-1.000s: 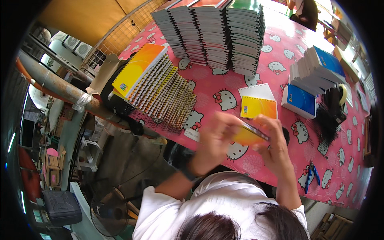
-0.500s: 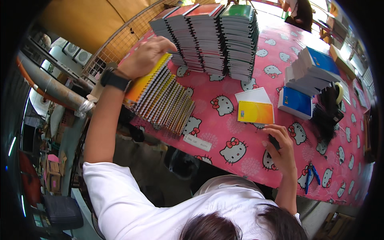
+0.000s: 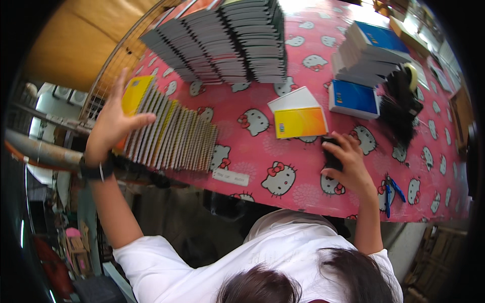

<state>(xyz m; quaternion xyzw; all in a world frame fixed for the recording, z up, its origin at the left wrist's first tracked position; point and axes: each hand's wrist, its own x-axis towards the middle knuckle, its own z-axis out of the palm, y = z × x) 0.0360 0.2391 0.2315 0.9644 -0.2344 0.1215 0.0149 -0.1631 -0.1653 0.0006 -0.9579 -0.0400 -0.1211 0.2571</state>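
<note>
My left hand point(image 3: 112, 121) is open, thumb and fingers spread, at the left end of a leaning row of yellow-orange spiral notebooks point(image 3: 169, 134). The thumb lies over the first cover; whether it presses on it I cannot tell. My right hand point(image 3: 351, 161) is open on the table, thumb and fingertips apart around a small dark object point(image 3: 332, 157) whose kind does not show. Just beyond those fingertips lies a yellow-orange notebook cover point(image 3: 301, 122), overlapping a white sheet point(image 3: 294, 99).
Tall stacks of black-spiral notebooks point(image 3: 217, 45) stand at the back. Blue-covered pads point(image 3: 353, 98) and a black tape dispenser point(image 3: 406, 96) are at the right. Blue-handled pliers point(image 3: 391, 194) lie near the front edge, and a white label strip point(image 3: 231, 177) left of centre.
My left hand has come down from the top of the notebook row to its left side, fingers now spread. My right fingers have come closer to the dark object. The view has shifted.
</note>
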